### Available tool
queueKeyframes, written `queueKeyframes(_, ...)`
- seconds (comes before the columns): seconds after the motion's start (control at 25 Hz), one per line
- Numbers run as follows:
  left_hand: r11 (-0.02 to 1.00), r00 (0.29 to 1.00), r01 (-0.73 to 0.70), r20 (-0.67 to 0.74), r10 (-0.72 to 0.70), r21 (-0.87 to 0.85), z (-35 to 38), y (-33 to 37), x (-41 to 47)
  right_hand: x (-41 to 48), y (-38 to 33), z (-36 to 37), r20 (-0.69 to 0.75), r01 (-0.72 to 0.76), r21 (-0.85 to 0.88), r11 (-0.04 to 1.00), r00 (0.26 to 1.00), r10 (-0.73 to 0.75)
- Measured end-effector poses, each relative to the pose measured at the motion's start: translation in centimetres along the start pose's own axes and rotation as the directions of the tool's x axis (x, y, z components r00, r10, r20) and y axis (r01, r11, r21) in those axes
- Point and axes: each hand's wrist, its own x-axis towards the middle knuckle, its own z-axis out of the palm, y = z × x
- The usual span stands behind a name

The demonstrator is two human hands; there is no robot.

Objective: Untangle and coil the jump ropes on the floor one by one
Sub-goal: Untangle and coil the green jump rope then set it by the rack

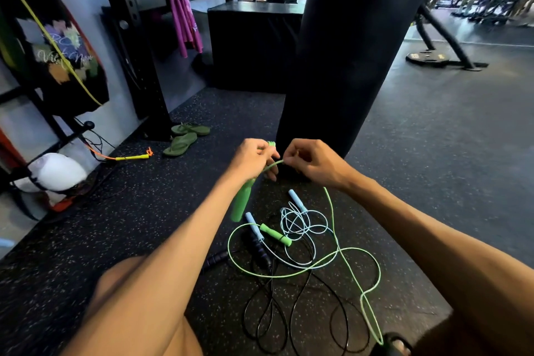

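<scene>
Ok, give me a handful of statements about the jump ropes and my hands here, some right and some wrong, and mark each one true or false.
1. The left hand holds a green handle off the floor. True.
2. The right hand pinches the black rope. False: it pinches the green rope near the left hand.
3. The second green handle lies on the floor among the ropes. True.
4. The light blue rope is neatly coiled and set apart. False: it lies tangled with the green rope and the black rope.
5. A pair of green flip-flops sits by the rack. True.
</scene>
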Motion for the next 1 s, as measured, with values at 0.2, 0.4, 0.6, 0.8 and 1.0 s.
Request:
queueKeyframes(0.2, 0.973, 0.939, 0.174, 0.323, -0.117, -0.154, 0.8, 0.7, -1.0, 0.4, 0.4, -1.4, -0.184, -0.028, 0.09, 0.996, 0.982, 0.044)
queueKeyframes(0.4, 0.868, 0.846, 0.315, 0.528, -0.074, -0.384, 0.3, 1.7, -1.1, 0.3, 1.2, -0.9, -0.203, -0.11, 0.237, 0.965, 0.966, 0.16)
queueKeyframes(0.6, 0.623, 0.92, 0.295, 0.391, 0.02, -0.725, 0.1, 1.6, -0.9, -0.1, 0.6, 0.3, -0.003, -0.352, 0.477, 0.805, 0.916, 0.402)
queueKeyframes(0.8, 0.475, 0.997, 0.029, -0.008, -0.076, -0.879, -0.8, 1.4, 0.4, -1.5, -0.3, 0.6, 0.31, -0.541, 0.477, 0.693, 0.841, 0.443)
queueKeyframes(1.0, 0.661, 0.948, -0.202, -0.315, -0.055, -0.722, -1.3, 0.2, 1.3, -2.3, -1.1, 0.8, 0.516, -0.554, 0.318, 0.77, 0.782, 0.349)
